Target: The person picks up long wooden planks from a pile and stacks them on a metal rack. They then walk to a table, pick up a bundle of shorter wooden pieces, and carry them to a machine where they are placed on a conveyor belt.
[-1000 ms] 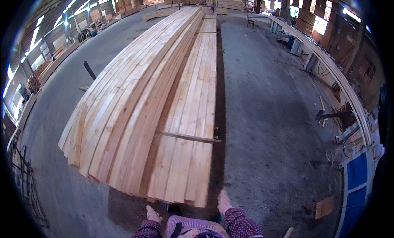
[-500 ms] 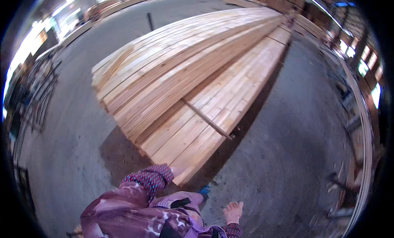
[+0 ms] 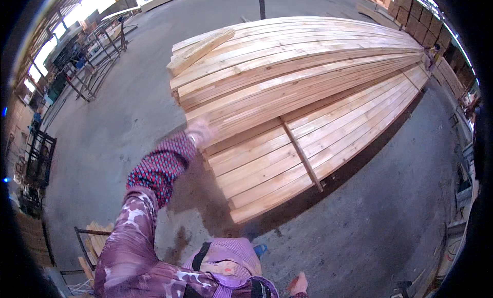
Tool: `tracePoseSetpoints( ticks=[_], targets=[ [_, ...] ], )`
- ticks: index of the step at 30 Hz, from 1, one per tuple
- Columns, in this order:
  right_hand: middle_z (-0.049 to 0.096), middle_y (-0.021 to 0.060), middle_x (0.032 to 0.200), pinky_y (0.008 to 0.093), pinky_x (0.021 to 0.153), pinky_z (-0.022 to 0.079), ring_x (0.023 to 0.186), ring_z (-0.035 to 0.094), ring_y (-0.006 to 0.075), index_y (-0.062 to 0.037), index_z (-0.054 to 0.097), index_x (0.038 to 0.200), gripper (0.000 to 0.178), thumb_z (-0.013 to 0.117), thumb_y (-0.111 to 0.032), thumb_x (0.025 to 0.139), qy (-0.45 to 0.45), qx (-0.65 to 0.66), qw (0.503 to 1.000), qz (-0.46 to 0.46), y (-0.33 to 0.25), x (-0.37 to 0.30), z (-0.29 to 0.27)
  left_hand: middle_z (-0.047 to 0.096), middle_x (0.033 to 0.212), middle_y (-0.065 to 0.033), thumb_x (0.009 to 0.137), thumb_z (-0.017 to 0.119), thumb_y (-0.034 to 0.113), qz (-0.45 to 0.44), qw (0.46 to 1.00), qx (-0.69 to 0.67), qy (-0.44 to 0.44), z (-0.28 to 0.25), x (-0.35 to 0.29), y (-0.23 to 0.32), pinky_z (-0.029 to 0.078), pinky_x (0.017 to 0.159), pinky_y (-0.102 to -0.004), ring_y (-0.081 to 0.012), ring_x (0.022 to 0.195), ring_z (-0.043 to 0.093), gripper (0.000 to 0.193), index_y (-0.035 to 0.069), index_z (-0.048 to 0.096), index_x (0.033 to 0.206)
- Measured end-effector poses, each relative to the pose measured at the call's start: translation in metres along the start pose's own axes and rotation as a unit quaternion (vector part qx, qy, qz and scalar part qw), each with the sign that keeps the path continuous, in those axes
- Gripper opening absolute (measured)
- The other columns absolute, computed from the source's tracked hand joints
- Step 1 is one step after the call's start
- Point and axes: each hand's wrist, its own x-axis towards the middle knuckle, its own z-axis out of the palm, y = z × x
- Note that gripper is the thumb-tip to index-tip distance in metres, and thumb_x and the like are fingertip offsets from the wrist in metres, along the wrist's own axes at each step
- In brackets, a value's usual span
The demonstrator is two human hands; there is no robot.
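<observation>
The board stack ahead of me could shed its upper boards if shoved unevenly; its long axis runs away from me, near end left, far end right. My left hand blurs at that near end, my right hand is low; I cannot tell whether either is spread or pinching.

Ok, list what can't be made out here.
All in the head view:
Left hand: blur hides whether it touches the wooden planks.
Right hand: blurred near the lower edge; finger positions unclear.
Co-worker: too small at the planks' far end; hands indistinct.
Blue shoe: mostly hidden by the lilac clothing.
</observation>
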Motion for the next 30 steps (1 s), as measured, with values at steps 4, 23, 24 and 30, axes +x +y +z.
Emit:
tracePoseSetpoints(
  ticks=[4, 23, 24, 30],
  targets=[
    [0.039, -0.0032, 0.054, 0.0317, 0.045, 0.032, 0.048, 0.041, 0.0142, -0.0156, 0.042, 0.059, 0.032, 0.047, -0.033, 0.085, -0.019, 0.075, 0.995, -0.071, -0.032, -0.005, 0.076, 0.051, 0.119, -0.0227, 0.073, 0.062, 0.041, -0.031, 0.980, 0.153, 0.124, -0.080, 0.059, -0.039, 0.039, 0.095, -0.0368, -0.0340, 0.113, 0.047, 0.066, 0.001, 0.045, 0.122],
    [0.057, 0.0082, 0.083, 0.0330, 0.067, 0.043, 0.075, 0.053, 0.0210, -0.0039, 0.054, 0.093, 0.025, 0.048, -0.027, 0.086, -0.063, -0.581, 0.717, -0.379, -0.008, -0.054, 0.282, 0.051, 0.120, -0.0189, 0.058, 0.071, 0.029, -0.136, 0.987, 0.078, 0.033, -0.169, 0.285, -0.142, 0.044, 0.089, -0.0321, -0.0292, 0.105, 0.055, 0.075, 0.003, 0.044, 0.123],
    [0.057, 0.0111, 0.086, 0.0348, 0.070, 0.043, 0.079, 0.054, 0.0250, -0.0038, 0.053, 0.094, 0.025, 0.049, -0.027, 0.085, -0.071, -0.596, 0.698, -0.390, -0.013, -0.057, 0.287, 0.055, 0.117, -0.0181, 0.058, 0.072, 0.029, -0.147, 0.984, 0.099, 0.032, -0.170, 0.286, -0.140, 0.045, 0.087, -0.0304, -0.0278, 0.101, 0.057, 0.074, 0.003, 0.045, 0.122],
    [0.057, 0.0197, 0.105, 0.0373, 0.087, 0.043, 0.100, 0.054, 0.0357, -0.0021, 0.053, 0.107, 0.045, 0.061, -0.035, 0.077, -0.125, -0.707, 0.646, -0.258, -0.060, -0.054, 0.272, 0.056, 0.109, -0.0132, 0.076, 0.058, 0.033, -0.085, 0.928, -0.362, -0.032, -0.159, 0.184, -0.086, 0.049, 0.072, -0.0399, -0.0281, 0.094, 0.056, 0.054, 0.004, 0.049, 0.121]
  ],
)
